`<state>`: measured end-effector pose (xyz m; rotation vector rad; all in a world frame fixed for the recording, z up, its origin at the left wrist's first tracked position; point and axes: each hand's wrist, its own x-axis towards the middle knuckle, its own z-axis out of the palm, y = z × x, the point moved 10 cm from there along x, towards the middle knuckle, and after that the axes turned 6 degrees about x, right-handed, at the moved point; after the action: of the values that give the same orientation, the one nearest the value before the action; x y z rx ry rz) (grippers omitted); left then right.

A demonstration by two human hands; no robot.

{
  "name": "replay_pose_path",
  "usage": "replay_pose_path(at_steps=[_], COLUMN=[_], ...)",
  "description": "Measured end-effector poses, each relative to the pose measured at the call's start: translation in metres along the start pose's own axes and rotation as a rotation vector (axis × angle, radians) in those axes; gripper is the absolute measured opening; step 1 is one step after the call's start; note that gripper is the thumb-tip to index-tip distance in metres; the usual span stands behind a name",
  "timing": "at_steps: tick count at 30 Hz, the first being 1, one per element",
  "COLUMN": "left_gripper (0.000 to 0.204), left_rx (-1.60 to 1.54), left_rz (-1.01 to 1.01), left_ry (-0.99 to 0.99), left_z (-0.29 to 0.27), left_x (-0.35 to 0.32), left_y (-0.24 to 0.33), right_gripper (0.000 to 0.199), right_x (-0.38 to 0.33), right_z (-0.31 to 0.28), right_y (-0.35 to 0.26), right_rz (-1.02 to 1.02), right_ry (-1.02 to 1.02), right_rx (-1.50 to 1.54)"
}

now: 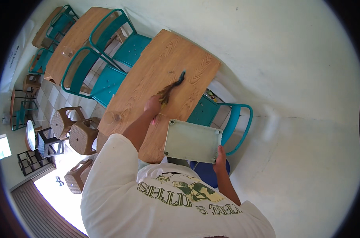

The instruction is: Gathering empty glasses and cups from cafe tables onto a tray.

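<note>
My left hand (152,105) is closed round a feather duster (170,89) above the wooden table (128,97). Its brownish-gold feathers run out to a dark, bluish tip that touches or hovers just over the tabletop; which one, I cannot tell. A small pink bit (153,120) shows below that hand, perhaps the handle's end. With my right hand (219,159) I grip the right edge of a pale grey-green rectangular panel or tray (193,141) with dark round spots at its corners. It is held over the table's near right side.
A round clear glass dish (113,116) sits at the table's left edge. Teal metal chairs (108,83) stand left, another (237,119) right. Brown plastic stools (83,137) are lower left, a dark blue round object (207,174) below the panel. A white wall (291,79) bounds the right.
</note>
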<state>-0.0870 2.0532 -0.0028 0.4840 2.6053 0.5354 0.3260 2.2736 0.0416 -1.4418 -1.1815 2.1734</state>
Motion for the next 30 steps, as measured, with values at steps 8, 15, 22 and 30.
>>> replay_pose_path(at_steps=[8,15,22,30], left_gripper=[0.03,0.04,0.052,0.039], left_rx=[0.007,-0.466,-1.281,-1.3], left_rz=[-0.054,-0.218,-0.719,-0.842], left_ry=[0.016,-0.018,-0.114,-0.004], left_z=[0.002,0.041,0.065,0.074], left_x=[-0.003,-0.117,-0.258,-0.299], left_y=[0.004,-0.07,-0.159,-0.23], right_gripper=[0.041,0.041,0.038,0.032], right_x=[0.0,0.023,0.028,0.034], right_z=[-0.011,0.068,0.189,0.249], right_y=[0.002,0.01,0.062,0.127], right_rz=[0.001,-0.096,-0.1,-0.374], right_ry=[0.083,-0.132,-0.459,-0.576], right_rx=[-0.07,-0.253,-0.374,-0.852])
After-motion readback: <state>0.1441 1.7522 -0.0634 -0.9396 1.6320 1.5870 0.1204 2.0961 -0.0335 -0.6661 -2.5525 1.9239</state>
